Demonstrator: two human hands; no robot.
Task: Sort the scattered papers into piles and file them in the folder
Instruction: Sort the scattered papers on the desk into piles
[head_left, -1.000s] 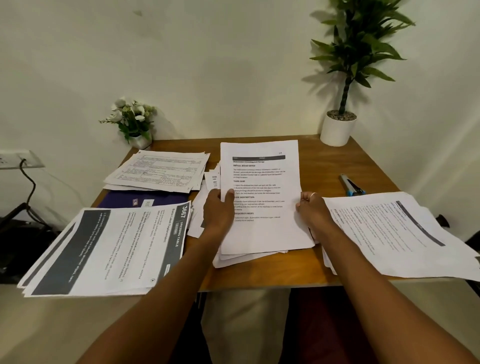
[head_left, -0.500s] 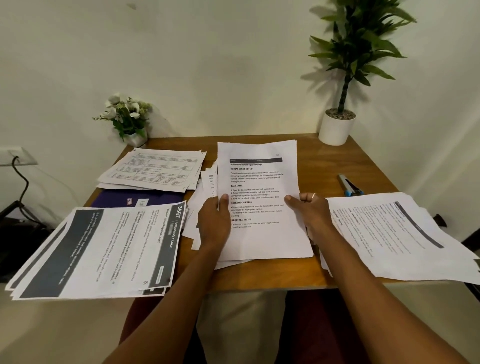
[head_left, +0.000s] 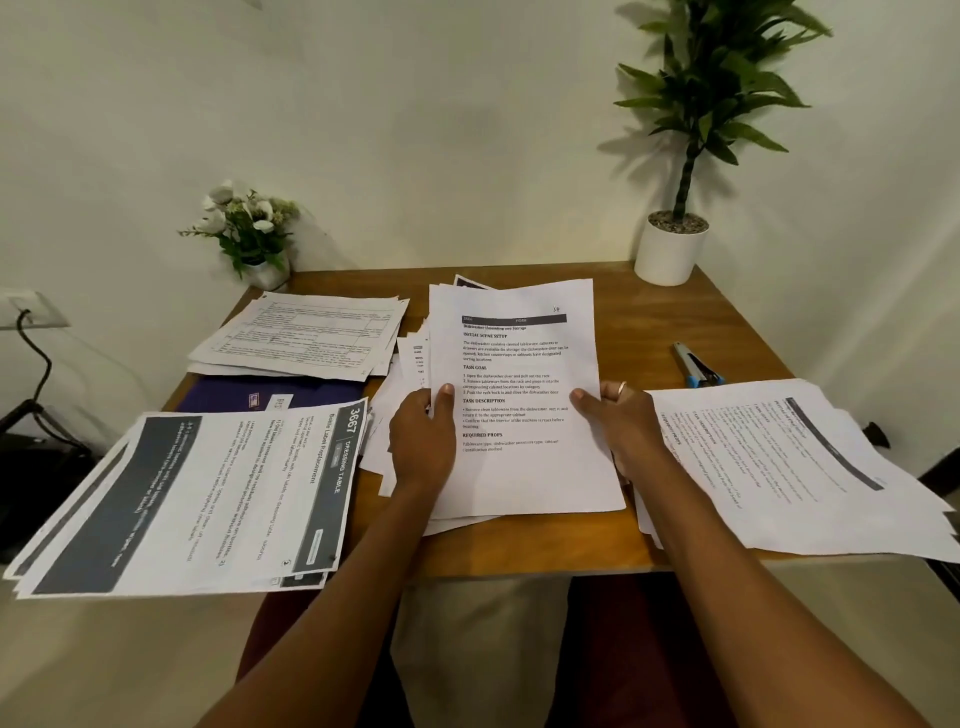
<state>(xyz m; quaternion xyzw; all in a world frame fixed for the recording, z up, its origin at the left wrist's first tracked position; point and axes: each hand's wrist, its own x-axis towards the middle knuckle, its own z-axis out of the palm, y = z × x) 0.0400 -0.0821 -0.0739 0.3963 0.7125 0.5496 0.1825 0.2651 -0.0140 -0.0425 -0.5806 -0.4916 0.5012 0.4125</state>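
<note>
I hold a printed sheet (head_left: 524, 395) upright-tilted over a loose heap of papers (head_left: 400, 415) at the table's middle. My left hand (head_left: 423, 436) pinches its left edge with the thumb on top. My right hand (head_left: 621, 421) grips its right edge. A pile with dark header bars (head_left: 208, 499) overhangs the front left corner. Another pile (head_left: 789, 467) lies at the right edge. A third pile of form sheets (head_left: 306, 338) rests at the back left, partly over a dark blue folder (head_left: 234, 397).
The wooden table (head_left: 649, 322) stands against a white wall. A small flower pot (head_left: 252, 234) sits at the back left corner, a tall plant in a white pot (head_left: 670, 254) at the back right. A blue stapler (head_left: 696, 366) lies near the right pile.
The sheet has shifted slightly toward me and lifted a little. My right thumb has moved onto its face. The heap under it shows more on the left.
</note>
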